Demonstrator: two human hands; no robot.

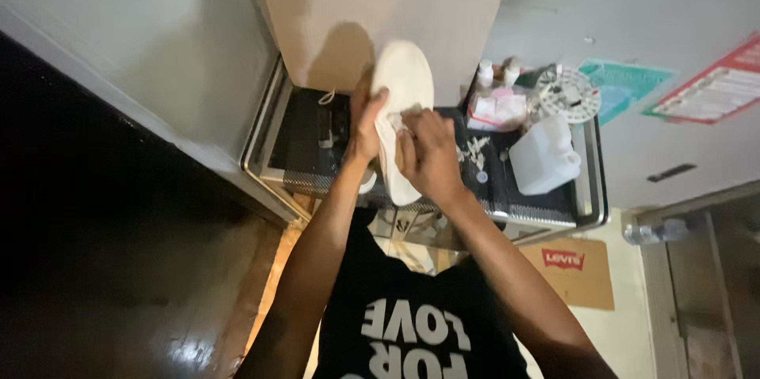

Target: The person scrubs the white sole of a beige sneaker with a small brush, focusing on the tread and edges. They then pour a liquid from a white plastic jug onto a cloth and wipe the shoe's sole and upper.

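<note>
Two hands held one white shoe (401,110) up over the surface (507,189). Left hand (366,121) wrapped the shoe's side, fingers closed on it; right hand (427,153) pressed the other side, seemingly pinching a small white wipe, too blurred to be sure. Risk, as judged: the shoe was held sole-out in mid-air, so hard rubbing could twist it loose and drop it onto the white jug (545,156) or small bottles (497,74) nearby. The dangling lace (326,98) could snag too.
</note>
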